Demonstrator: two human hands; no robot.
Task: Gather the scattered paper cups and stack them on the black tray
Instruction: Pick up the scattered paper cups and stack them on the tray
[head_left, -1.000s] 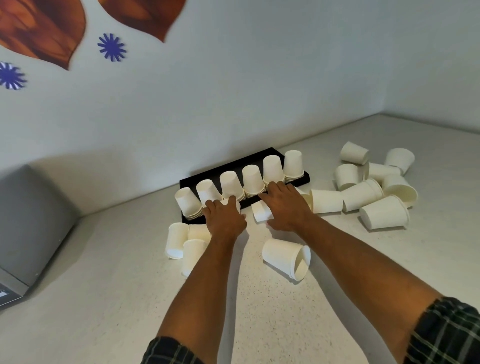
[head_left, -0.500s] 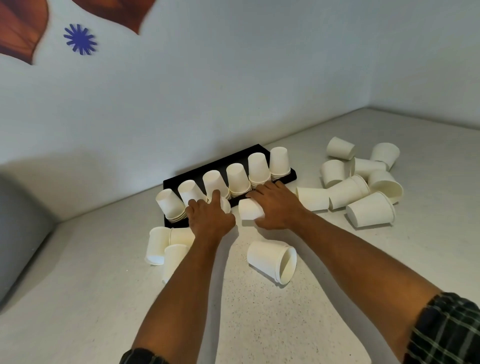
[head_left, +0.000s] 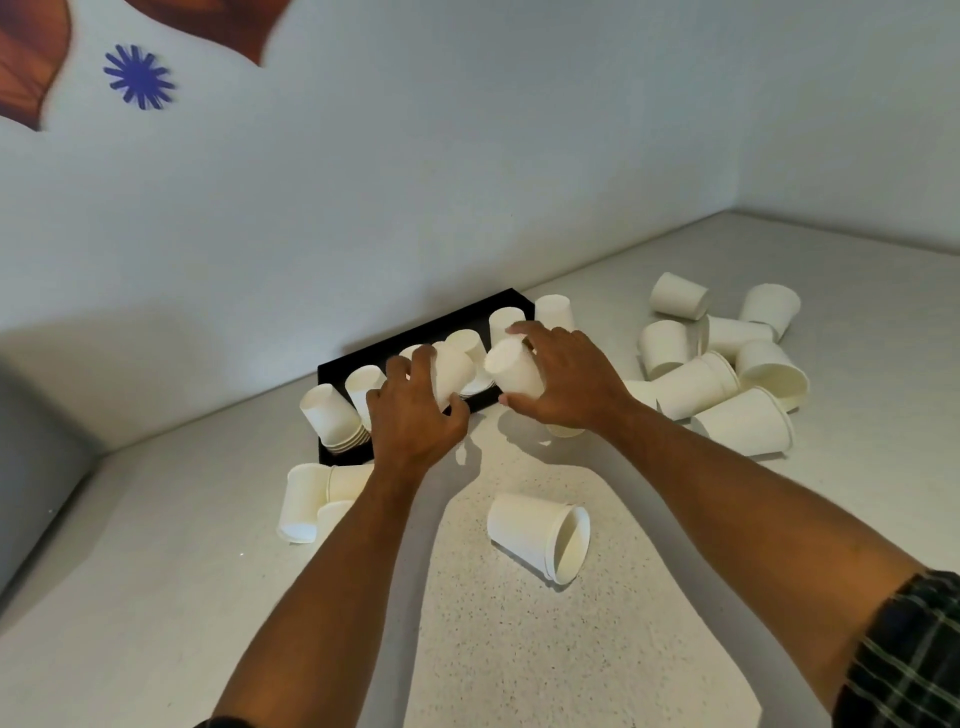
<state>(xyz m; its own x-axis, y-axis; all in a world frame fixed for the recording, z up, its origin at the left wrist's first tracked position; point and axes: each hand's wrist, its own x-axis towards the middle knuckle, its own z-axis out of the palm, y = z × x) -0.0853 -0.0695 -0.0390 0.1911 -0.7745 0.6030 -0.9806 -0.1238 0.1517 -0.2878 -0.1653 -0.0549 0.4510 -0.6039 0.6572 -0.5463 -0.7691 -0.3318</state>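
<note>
- Holding one cup in each hand above the tray's (head_left: 340, 366) near edge: left hand (head_left: 415, 421) with fingers wrapped around a cup (head_left: 452, 374), right hand (head_left: 563, 382) with fingers curled over the top of another cup (head_left: 514, 366), bottom end facing the camera.
- Standing upside down in a row on the tray: several short stacks (head_left: 332, 415), some partly behind the hands.
- Lying loose on the counter (head_left: 519, 649): one nested pair (head_left: 540, 535) near the arms, a small group (head_left: 311, 499) beside the left forearm, a bigger pile (head_left: 727, 364) well to the right.
- Risking, probably, a knock on the neighbouring stacks while lowering both cups together, because the stacks are standing very close.
- Risking also a crushed wall or a crooked fit from squeezing thin paper too hard, and so a leaning stack.
- Possibly sweeping the nested pair off with a forearm.
- Hiding the middle stacks and the tray's near edge behind the hands; not possible to count cups per stack.
- Hard to say if the far right stack (head_left: 555, 312) is standing on the tray or just beside it.
</note>
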